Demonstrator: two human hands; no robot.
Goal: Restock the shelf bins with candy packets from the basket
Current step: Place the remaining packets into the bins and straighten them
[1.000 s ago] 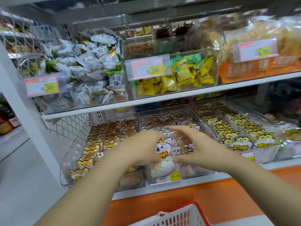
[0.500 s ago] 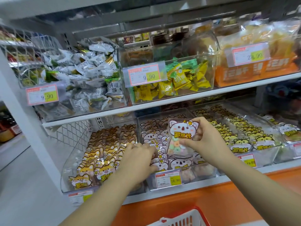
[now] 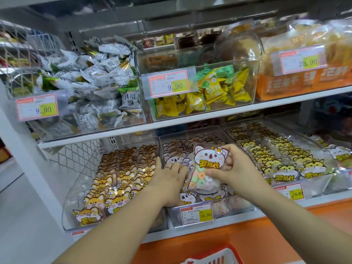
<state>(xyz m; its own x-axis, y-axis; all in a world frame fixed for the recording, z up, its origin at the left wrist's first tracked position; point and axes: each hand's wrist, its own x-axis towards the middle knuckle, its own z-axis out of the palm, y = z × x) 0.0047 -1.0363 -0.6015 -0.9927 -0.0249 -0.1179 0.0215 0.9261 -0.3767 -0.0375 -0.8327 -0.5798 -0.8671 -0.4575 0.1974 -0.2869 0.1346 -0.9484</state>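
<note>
Head view, centre frame: the right hand (image 3: 236, 168) pinches a packet (image 3: 207, 164) between thumb and curled fingers (image 3: 231, 150), upright over the middle bin (image 3: 190, 133) on the lower shelf. The left hand (image 3: 167, 181) lies flat on the stock in that bin, fingers straight and close together. The basket (image 3: 215, 256), at the bottom edge, is cut off; its contents are hidden.

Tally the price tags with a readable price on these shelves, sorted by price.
9.90 tags: 2
29.90 tag: 1
16.80 tags: 2
Total: 5
</note>
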